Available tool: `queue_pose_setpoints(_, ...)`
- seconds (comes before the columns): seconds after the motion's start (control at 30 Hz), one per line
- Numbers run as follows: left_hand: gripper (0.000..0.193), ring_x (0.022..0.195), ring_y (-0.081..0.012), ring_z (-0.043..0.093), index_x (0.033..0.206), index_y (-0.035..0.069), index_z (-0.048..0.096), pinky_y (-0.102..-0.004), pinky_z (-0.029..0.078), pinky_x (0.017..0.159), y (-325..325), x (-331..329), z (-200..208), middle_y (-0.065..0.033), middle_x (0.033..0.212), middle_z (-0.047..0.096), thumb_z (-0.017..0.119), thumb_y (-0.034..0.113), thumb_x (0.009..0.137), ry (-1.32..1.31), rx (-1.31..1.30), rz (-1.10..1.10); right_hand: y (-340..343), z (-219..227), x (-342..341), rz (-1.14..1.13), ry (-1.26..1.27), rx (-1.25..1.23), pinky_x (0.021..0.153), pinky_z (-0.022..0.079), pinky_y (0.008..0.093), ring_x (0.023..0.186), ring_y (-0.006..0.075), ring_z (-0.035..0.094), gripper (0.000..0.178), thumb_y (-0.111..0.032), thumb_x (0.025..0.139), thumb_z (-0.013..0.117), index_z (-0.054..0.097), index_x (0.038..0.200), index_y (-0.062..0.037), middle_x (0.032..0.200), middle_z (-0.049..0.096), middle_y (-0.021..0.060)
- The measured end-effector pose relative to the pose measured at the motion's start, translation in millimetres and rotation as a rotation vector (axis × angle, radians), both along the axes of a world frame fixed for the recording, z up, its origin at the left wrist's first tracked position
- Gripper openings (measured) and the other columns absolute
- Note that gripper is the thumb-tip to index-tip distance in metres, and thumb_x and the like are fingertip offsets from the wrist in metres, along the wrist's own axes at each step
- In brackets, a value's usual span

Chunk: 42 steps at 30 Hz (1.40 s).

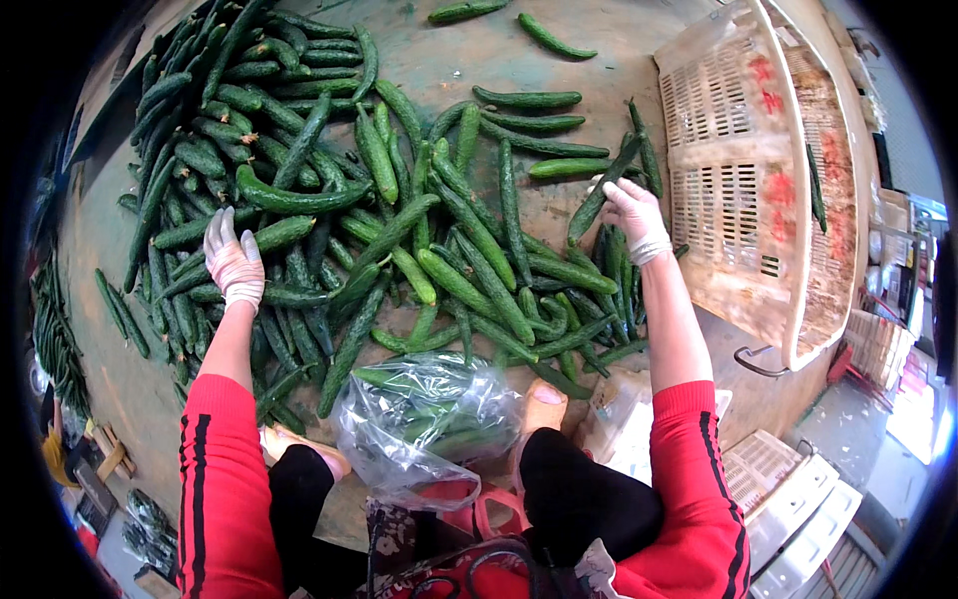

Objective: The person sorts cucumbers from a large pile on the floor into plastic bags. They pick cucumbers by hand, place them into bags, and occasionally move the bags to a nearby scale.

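A large pile of green cucumbers (389, 235) spreads in front of me, heaped highest at the far left. My left hand (235, 260), in a thin whitish glove, lies on the pile's left side with its fingers stretched out over the cucumbers. On the right, my gloved right hand (636, 215) pinches a dark green cucumber (602, 192) between thumb and fingers, tilted above the pile's right edge. Between my legs sits a clear plastic bag (429, 409) with several cucumbers inside.
To the right, a large slatted plastic crate (723, 180) with red marks lies tipped on its side. More pale crates (788, 489) stand at the lower right. A few loose cucumbers (554, 38) lie at the far side of the worn surface. Another cucumber heap (58, 329) shows at the far left.
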<state>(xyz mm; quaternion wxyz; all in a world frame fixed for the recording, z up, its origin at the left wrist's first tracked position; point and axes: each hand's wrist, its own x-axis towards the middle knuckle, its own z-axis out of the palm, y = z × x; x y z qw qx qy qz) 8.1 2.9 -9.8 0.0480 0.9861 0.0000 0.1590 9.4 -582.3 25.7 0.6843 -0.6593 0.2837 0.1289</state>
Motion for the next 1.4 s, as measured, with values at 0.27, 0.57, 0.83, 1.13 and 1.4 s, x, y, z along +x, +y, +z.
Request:
queue_pose_setpoints(0.27,0.046,0.123,-0.033,0.04,0.131,0.011,0.044,-0.0443,0.031,0.104,7,-2,-3,-0.0122,0.134,0.045,0.051,0.022,0.087,-0.01,0.038,-0.032,-56,144,-7,-0.44,-0.861,0.37,0.085,0.046,0.0388,0.09,0.0211,0.057,0.036,-0.039,0.091,0.052,0.059,0.102,-0.0057,0.1,0.063,0.0102)
queue_pose_setpoints(0.57,0.046,0.123,-0.0334,0.04,0.131,0.011,0.044,-0.0437,0.032,0.104,1,1,-4,-0.0121,0.134,0.045,0.051,0.02,0.087,-0.011,0.042,-0.01,6,18,-89,1.035,-0.004,-1.285,0.086,0.047,0.0398,0.101,0.0282,0.059,0.056,-0.036,0.071,0.073,0.059,0.119,-0.0112,0.107,0.064,0.0134)
queue_pose_setpoints(0.83,0.047,0.122,-0.0333,0.04,0.132,0.012,0.044,-0.044,0.032,0.104,4,1,-5,-0.0121,0.133,0.045,0.052,0.02,0.087,-0.026,0.062,-0.017,-3,32,-34,0.408,-0.503,-1.491,0.087,0.045,0.0415,0.102,0.0337,0.054,0.083,-0.03,0.073,0.074,0.031,0.141,-0.0077,0.118,0.054,0.0188)
queue_pose_setpoints(1.13,0.046,0.123,-0.0322,0.04,0.132,0.012,0.044,-0.0436,0.032,0.104,2,2,-7,-0.0115,0.134,0.045,0.051,0.021,0.087,-0.035,0.038,-0.026,20,-5,-103,0.878,0.385,-1.321,0.082,0.05,0.0407,0.095,0.0306,0.063,0.04,-0.04,0.079,0.062,0.061,0.104,-0.0083,0.1,0.066,0.0156)
queue_pose_setpoints(1.4,0.047,0.123,-0.0318,0.04,0.132,0.013,0.044,-0.0428,0.033,0.104,6,2,-8,-0.0117,0.134,0.045,0.052,0.021,0.087,-0.03,0.051,-0.018,-8,12,-60,0.249,-0.139,-0.906,0.079,0.05,0.0399,0.087,0.0343,0.064,0.047,-0.041,0.079,0.064,0.061,0.109,-0.0049,0.091,0.067,0.0179)
